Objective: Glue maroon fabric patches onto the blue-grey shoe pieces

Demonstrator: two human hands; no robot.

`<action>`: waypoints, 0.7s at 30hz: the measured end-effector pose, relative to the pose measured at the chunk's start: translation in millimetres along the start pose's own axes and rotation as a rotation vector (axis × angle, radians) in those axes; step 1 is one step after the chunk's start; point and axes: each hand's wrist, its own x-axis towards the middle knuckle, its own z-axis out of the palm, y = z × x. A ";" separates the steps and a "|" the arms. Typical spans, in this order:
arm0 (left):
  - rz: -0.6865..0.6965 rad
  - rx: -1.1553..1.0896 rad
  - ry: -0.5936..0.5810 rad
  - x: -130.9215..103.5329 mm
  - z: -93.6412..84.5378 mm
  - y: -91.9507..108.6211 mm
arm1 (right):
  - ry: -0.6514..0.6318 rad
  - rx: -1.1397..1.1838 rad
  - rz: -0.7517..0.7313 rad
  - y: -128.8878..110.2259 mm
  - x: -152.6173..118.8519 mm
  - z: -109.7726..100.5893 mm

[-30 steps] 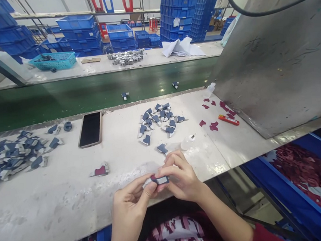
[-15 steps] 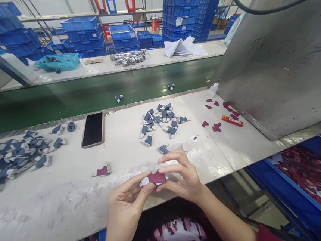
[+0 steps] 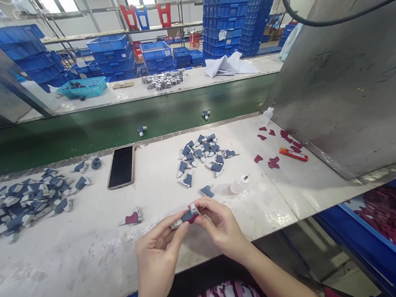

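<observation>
Just above the near edge of the worktable, a small blue-grey plastic part with a maroon piece on it (image 3: 189, 215) is pinched from both sides. My left hand (image 3: 160, 246) grips its left end between thumb and fingers. At its right end, my right hand (image 3: 222, 225) has thumb and fingers closed on it. A similar part with a maroon face (image 3: 132, 217) lies on the table to the left. One blue-grey part (image 3: 207, 191) and a small clear bottle with a thin tip (image 3: 239, 185) are just beyond my right hand.
Blue-grey parts form a pile (image 3: 25, 200) at left and a cluster (image 3: 198, 155) in the middle. A phone (image 3: 121, 166) lies between them. Maroon pieces (image 3: 273, 162) and a red tube (image 3: 293, 154) are right, by a metal panel (image 3: 345, 85). A green belt (image 3: 167, 112) runs behind.
The held part has been turned, so its maroon face now shows only as a strip along the lower side. My right fingers have closed in around it. The two parts on the belt have shifted left.
</observation>
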 end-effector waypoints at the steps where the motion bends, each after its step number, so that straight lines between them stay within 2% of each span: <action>1: 0.004 -0.001 -0.021 3.9 -1.7 -0.2 | 0.008 -0.022 -0.017 0.0 1.6 1.8; 5: 0.001 0.001 -0.118 20.1 -7.4 3.9 | 0.063 -0.014 -0.069 2.6 9.4 6.3; 8: -0.001 0.039 -0.266 37.4 -15.5 14.0 | 0.075 0.054 -0.058 3.4 14.3 4.3; 10: 0.016 0.108 -0.407 59.7 -25.0 24.8 | 0.050 0.061 -0.046 1.3 16.2 1.1; 12: 0.106 0.292 -0.454 96.0 -36.2 38.0 | 0.006 0.040 -0.050 -1.7 17.3 -1.8; 13: 0.193 0.424 -0.398 119.7 -41.6 44.7 | -0.019 0.021 -0.061 -2.6 17.5 -2.5; 15: 0.327 0.780 -0.169 175.6 -50.7 56.1 | -0.068 -0.032 -0.107 -1.0 17.2 -1.8; 18: 0.295 0.980 0.003 263.5 -58.1 63.5 | -0.116 -0.113 -0.206 13.7 13.2 3.9; 21: 0.244 1.138 0.091 329.1 -58.0 60.6 | -0.157 -0.136 -0.207 36.5 5.4 9.1</action>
